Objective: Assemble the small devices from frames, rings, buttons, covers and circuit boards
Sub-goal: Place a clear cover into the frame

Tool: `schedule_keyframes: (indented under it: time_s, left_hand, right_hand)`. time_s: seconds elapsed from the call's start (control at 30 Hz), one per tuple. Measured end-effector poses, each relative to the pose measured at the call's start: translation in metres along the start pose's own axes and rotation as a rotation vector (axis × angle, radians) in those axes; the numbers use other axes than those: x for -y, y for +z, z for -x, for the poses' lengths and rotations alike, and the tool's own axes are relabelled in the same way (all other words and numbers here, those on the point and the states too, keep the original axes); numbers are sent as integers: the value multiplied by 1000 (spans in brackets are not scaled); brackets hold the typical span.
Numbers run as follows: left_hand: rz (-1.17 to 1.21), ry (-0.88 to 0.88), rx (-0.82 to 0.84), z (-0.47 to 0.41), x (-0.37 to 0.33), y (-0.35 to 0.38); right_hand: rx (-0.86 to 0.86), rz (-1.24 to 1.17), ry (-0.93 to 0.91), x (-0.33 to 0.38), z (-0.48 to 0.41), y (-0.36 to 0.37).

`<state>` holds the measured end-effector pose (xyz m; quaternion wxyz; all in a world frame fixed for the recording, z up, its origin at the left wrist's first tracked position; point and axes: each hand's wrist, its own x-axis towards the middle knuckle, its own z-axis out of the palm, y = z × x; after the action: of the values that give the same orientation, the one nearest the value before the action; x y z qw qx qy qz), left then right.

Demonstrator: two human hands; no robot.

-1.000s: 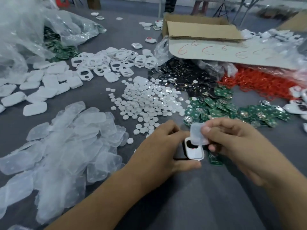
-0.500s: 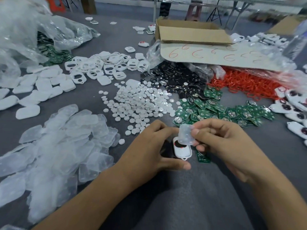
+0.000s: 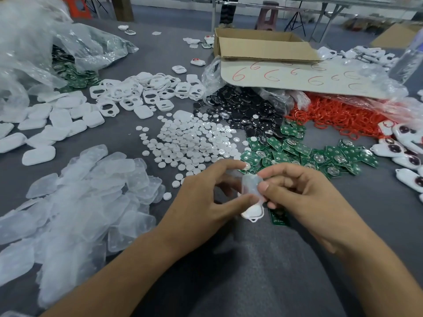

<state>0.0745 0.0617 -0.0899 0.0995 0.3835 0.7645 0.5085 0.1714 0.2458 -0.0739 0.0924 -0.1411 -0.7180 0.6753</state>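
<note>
Two hands meet: the left hand (image 3: 206, 202) curls its fingers round the frame (image 3: 253, 213), and the right hand (image 3: 302, 197) pinches the cover (image 3: 250, 185) against it.

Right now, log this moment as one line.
step: clear cover onto white frame | left hand: holds frame | right hand: pinches cover | nearby: circuit board beside frame

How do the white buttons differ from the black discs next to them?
The white buttons are white; the black discs are dark, and some glint. The white buttons lie scattered in a thin spread on the grey table; the black discs sit farther back in a thicker heap, partly under clear plastic. Both are small, round and flat.
</note>
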Motion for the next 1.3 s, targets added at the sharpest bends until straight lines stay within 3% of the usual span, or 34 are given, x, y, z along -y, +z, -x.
schedule_keyframes:
  time_s: [0.17,0.27,0.73,0.97,1.07,1.3]
  left_hand:
    - [-248,10,135,2,2,0]
    - [-319,28,183,2,3,2]
    - [-352,57,176,1,6,3]
    - [-347,59,165,1,5,3]
    - [-340,56,161,1,6,3]
    - [-322,70,162,1,7,3]
  right_hand:
    - [-39,291,-19,0,2,-5]
    - [-3,326,-20,3,4,-2]
    - [1,411,-4,6,6,2]
    - [-85,704,-140,-1,6,5]
    - [-56,821,-188,0,8,4]
    - [33,808,-204,-1,9,5]
